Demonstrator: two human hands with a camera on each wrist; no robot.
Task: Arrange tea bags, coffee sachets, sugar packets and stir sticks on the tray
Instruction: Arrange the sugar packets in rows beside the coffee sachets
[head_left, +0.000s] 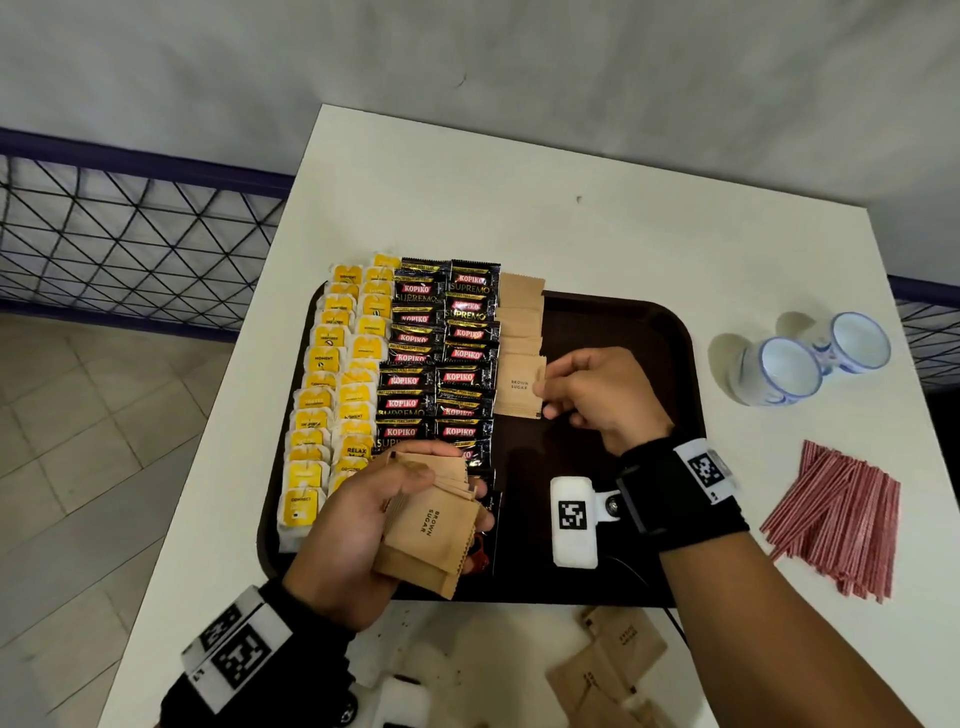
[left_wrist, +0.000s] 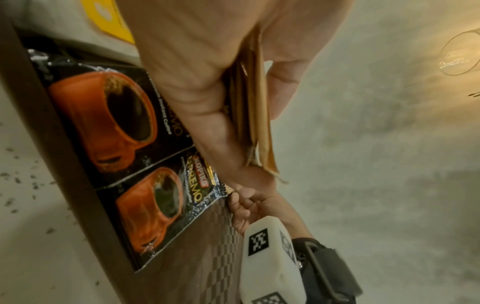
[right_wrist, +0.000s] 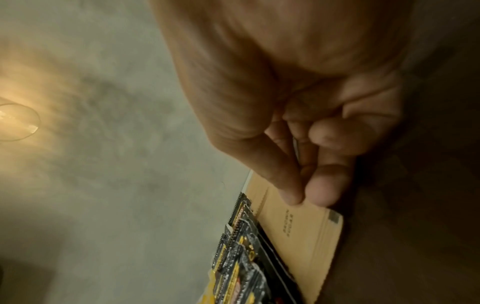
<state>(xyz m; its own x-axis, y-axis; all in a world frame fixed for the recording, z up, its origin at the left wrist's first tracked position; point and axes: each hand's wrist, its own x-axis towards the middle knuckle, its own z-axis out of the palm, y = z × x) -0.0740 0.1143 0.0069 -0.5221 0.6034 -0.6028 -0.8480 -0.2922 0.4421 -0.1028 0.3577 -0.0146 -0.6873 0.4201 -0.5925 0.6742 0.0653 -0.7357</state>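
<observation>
A dark brown tray (head_left: 623, 322) lies on a white table. Two columns of yellow tea bags (head_left: 337, 384) and two of black coffee sachets (head_left: 441, 353) fill its left part. Beside them runs a column of brown sugar packets (head_left: 519, 322). My right hand (head_left: 545, 395) pinches the right edge of the nearest laid sugar packet (head_left: 517, 387), which lies flat; in the right wrist view its fingertips (right_wrist: 293, 197) touch the packet (right_wrist: 306, 232). My left hand (head_left: 415, 483) grips a stack of sugar packets (head_left: 431, 525) above the tray's front, seen edge-on as a sugar stack (left_wrist: 254, 102) over coffee sachets (left_wrist: 103, 115).
Red striped stir sticks (head_left: 836, 514) lie in a loose pile on the table right of the tray. Two blue-and-white cups (head_left: 810, 358) stand at the far right. Loose sugar packets (head_left: 608, 670) lie by the table's front edge. The tray's right half (head_left: 623, 364) is bare.
</observation>
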